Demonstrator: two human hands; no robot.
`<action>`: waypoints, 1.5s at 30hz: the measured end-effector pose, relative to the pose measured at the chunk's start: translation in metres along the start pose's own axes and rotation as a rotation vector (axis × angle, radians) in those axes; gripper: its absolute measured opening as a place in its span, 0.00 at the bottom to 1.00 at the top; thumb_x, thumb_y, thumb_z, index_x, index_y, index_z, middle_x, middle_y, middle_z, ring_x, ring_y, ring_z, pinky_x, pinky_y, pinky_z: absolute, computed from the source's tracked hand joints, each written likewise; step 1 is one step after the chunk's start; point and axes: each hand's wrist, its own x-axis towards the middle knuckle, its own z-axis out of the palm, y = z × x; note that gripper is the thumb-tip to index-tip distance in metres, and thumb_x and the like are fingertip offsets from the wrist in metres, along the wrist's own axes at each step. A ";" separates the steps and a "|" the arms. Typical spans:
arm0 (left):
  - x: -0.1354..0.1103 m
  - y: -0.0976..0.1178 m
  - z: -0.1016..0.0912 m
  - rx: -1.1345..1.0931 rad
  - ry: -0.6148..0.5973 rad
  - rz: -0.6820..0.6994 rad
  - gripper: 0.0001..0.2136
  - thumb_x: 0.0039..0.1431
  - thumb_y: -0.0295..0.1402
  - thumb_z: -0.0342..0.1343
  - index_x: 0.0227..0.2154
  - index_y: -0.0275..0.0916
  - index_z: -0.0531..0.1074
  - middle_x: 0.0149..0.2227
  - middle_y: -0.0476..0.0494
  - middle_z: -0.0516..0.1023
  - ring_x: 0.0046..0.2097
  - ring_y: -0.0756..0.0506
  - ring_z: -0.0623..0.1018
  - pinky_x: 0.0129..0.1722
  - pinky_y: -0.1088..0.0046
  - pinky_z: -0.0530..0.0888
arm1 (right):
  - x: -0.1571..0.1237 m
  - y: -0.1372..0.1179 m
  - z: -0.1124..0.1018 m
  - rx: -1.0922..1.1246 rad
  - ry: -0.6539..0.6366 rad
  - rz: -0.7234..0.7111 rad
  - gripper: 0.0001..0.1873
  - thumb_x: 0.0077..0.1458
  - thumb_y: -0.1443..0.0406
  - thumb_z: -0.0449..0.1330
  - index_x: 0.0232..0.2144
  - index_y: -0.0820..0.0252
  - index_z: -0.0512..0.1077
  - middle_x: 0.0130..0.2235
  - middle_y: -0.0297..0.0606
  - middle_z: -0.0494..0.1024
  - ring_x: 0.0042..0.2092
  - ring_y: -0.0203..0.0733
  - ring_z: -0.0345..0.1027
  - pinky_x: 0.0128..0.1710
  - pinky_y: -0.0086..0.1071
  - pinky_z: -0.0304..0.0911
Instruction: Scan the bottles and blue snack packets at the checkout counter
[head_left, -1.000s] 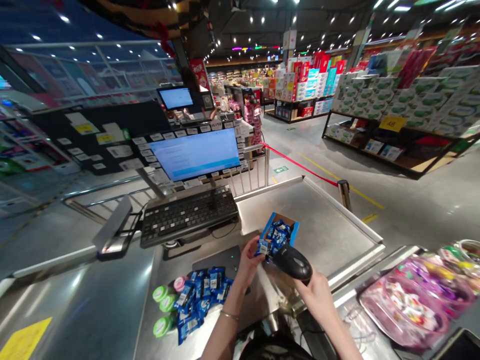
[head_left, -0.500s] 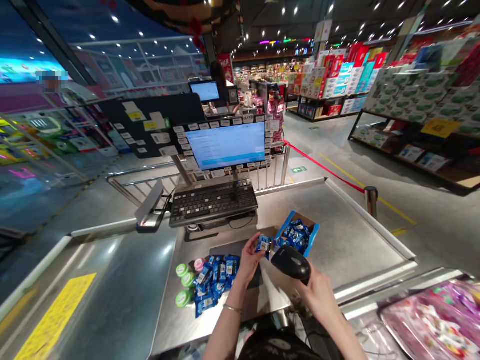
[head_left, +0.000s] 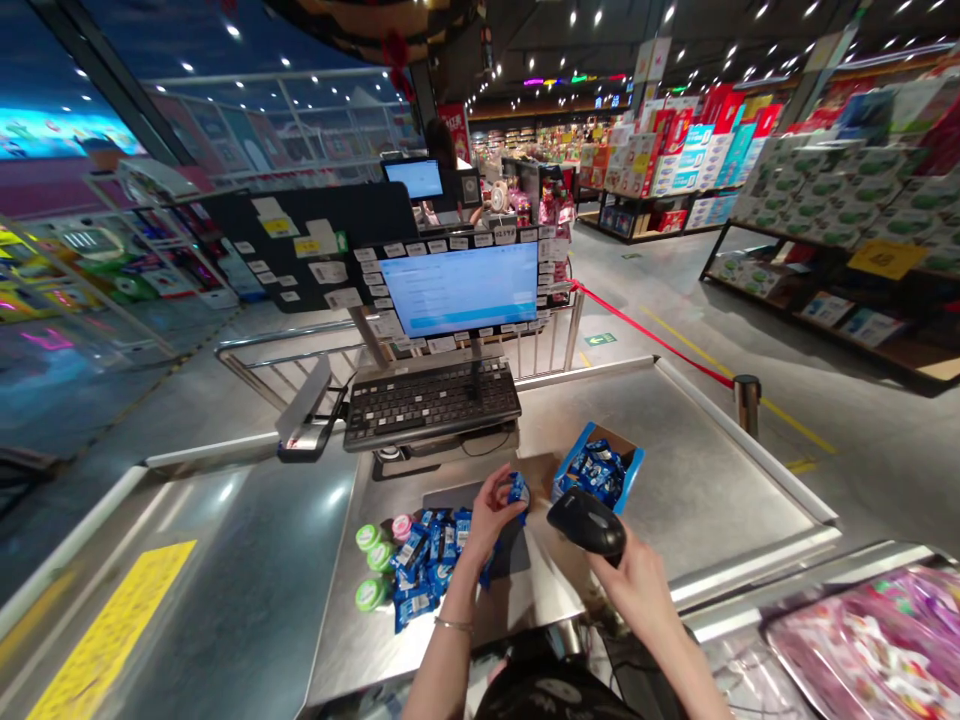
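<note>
My left hand (head_left: 491, 515) pinches a small blue snack packet (head_left: 517, 491) above the steel checkout counter (head_left: 675, 500). My right hand (head_left: 634, 580) grips a black handheld barcode scanner (head_left: 586, 520), its head turned toward the packet. Just beyond the scanner sits an open blue cardboard box (head_left: 600, 470) filled with the same blue packets. A loose pile of blue packets (head_left: 427, 565) lies to the left of my left hand, beside a few small green and pink capped tubs (head_left: 371, 565).
A black keyboard (head_left: 431, 402) and a lit till screen (head_left: 459, 288) stand behind the counter. A card terminal (head_left: 304, 415) sits at the left. Pink bagged goods (head_left: 862, 640) lie at the lower right. A red barrier tape and post (head_left: 742, 400) edge the aisle.
My left hand has carried the blue packet leftward, away from the box and scanner, toward the loose pile. The head view has turned slightly left.
</note>
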 end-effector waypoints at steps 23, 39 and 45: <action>0.019 0.003 0.036 1.020 -0.034 0.332 0.14 0.58 0.29 0.47 0.45 0.41 0.72 0.49 0.41 0.72 0.53 0.41 0.67 0.55 0.62 0.62 | 0.018 0.023 -0.006 0.147 0.150 0.098 0.23 0.51 0.55 0.54 0.47 0.60 0.70 0.37 0.41 0.81 0.41 0.48 0.75 0.38 0.33 0.67; 0.084 -0.058 0.174 1.187 -0.351 -0.023 0.08 0.48 0.22 0.55 0.32 0.28 0.75 0.48 0.20 0.68 0.51 0.28 0.69 0.47 0.49 0.67 | 0.004 0.080 -0.054 0.152 0.357 0.226 0.18 0.51 0.57 0.54 0.41 0.59 0.72 0.37 0.40 0.80 0.40 0.48 0.74 0.40 0.38 0.68; 0.078 -0.054 0.168 1.184 -0.354 -0.020 0.06 0.53 0.24 0.52 0.30 0.33 0.74 0.40 0.29 0.73 0.45 0.37 0.74 0.46 0.59 0.69 | 0.009 0.082 -0.055 0.148 0.315 0.260 0.22 0.51 0.54 0.54 0.44 0.60 0.70 0.39 0.41 0.80 0.43 0.49 0.74 0.41 0.38 0.67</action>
